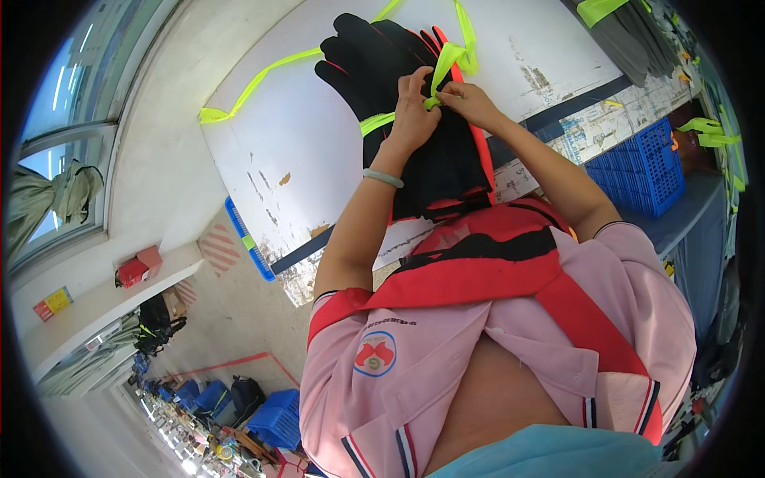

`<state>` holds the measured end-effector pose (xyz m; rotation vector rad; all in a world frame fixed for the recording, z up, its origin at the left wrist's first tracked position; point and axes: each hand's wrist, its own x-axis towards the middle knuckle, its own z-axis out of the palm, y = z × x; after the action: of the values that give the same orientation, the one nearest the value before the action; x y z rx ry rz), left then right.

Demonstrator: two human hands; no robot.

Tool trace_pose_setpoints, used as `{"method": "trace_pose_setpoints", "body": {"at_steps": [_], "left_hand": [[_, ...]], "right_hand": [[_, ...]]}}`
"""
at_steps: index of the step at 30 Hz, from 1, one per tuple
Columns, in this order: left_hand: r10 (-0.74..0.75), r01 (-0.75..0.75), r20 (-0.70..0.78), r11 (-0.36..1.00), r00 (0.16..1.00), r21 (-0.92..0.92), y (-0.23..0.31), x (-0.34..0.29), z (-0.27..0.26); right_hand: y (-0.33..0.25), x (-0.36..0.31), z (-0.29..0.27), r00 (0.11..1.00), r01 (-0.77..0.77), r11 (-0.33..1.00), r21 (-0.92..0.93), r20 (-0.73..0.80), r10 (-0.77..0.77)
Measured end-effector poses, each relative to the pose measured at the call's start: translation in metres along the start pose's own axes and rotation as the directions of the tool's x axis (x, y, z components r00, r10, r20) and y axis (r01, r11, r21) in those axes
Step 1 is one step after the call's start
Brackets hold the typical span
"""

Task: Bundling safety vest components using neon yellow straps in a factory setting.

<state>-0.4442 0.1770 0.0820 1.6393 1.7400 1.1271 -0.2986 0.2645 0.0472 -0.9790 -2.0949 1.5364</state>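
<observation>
A stack of black gloves with red trim (382, 72) lies on a white worktable (311, 151), wrapped by a neon yellow-green strap (456, 54). My left hand (414, 107) pinches the strap where it crosses the middle of the stack. My right hand (470, 99) grips the same strap right beside it, fingertips meeting at the knot. One end of the strap (255, 80) trails left across the table. A pale bracelet (384, 178) circles my left wrist.
A blue plastic crate (641, 167) stands right of the table. Grey gloves with a yellow-green strap (621, 24) lie at the far right top. More blue crates (275, 418) and a red box (139, 267) on a ledge sit to the left.
</observation>
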Motion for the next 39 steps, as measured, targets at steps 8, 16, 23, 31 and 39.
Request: {"method": "trace_pose_setpoints", "body": {"at_steps": [8,16,23,31,39], "left_hand": [[0.217,-0.17,-0.146,0.946,0.965,0.277,-0.009,-0.003,0.016],[0.006,0.028,-0.141,0.97,0.99,0.241,-0.021,-0.001,0.01],[-0.28,0.34,0.297,0.924,0.913,-0.173,-0.026,0.012,-0.012],[0.154,-0.133,-0.085,0.968,0.984,0.215,-0.015,-0.01,-0.011],[0.119,-0.166,0.18,0.947,0.976,0.275,-0.001,-0.025,-0.037]], "right_hand": [[0.009,0.0,0.0,0.994,0.104,0.995,0.006,-0.014,-0.104],[0.0,-0.002,-0.003,0.991,0.125,0.992,-0.029,-0.051,-0.127],[-0.003,0.003,0.004,0.991,-0.068,0.961,0.27,0.128,0.034],[0.01,-0.007,0.009,1.0,-0.028,0.982,0.184,0.003,0.028],[0.014,0.001,-0.005,0.99,0.072,0.927,-0.369,-0.085,-0.111]]}}
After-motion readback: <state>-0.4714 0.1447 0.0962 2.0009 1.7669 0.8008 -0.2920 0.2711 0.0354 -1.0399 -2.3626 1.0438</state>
